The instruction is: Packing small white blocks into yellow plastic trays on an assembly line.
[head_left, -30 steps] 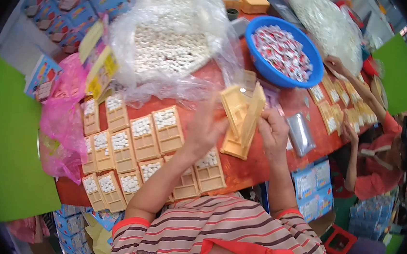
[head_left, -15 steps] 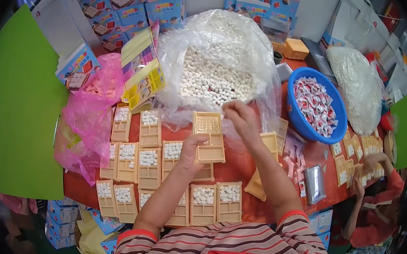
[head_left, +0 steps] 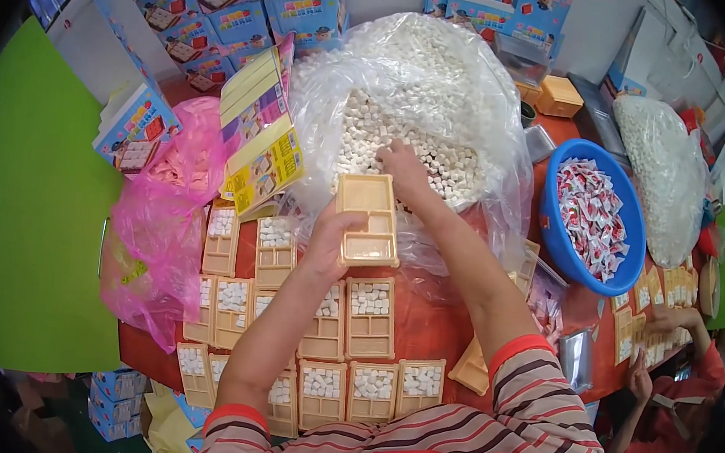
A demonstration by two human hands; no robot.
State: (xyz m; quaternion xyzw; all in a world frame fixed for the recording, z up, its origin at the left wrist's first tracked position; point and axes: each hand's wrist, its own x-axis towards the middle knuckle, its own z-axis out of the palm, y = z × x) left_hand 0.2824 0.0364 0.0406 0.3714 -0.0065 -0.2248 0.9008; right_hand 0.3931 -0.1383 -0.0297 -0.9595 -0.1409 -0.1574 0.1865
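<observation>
My left hand (head_left: pixel 333 237) grips a tan plastic tray (head_left: pixel 371 194) by its lower left side, thumb over its inner divider. The tray's large section and smaller compartments show no white pieces. Beyond it, my right hand (head_left: pixel 404 168) reaches into a big clear plastic bag (head_left: pixel 304 101), its fingers curled down among small white block-like pieces (head_left: pixel 367 128). The fingertips are partly buried in the pile. Around my left forearm lie rows of similar trays (head_left: pixel 369 346), their upper sections filled with white pieces.
A blue basin (head_left: pixel 551 204) of small wrapped packets stands right of the bag. Pink plastic bags (head_left: pixel 159 235) and a yellow printed sheet (head_left: pixel 268 166) sit left. Blue boxes (head_left: pixel 226 16) are stacked behind. Another person's hands (head_left: pixel 669 321) work over trays at far right.
My right hand has moved from beside the tray forward into the white pieces. The held tray has been raised slightly away from me, and the whole view has shifted a little.
</observation>
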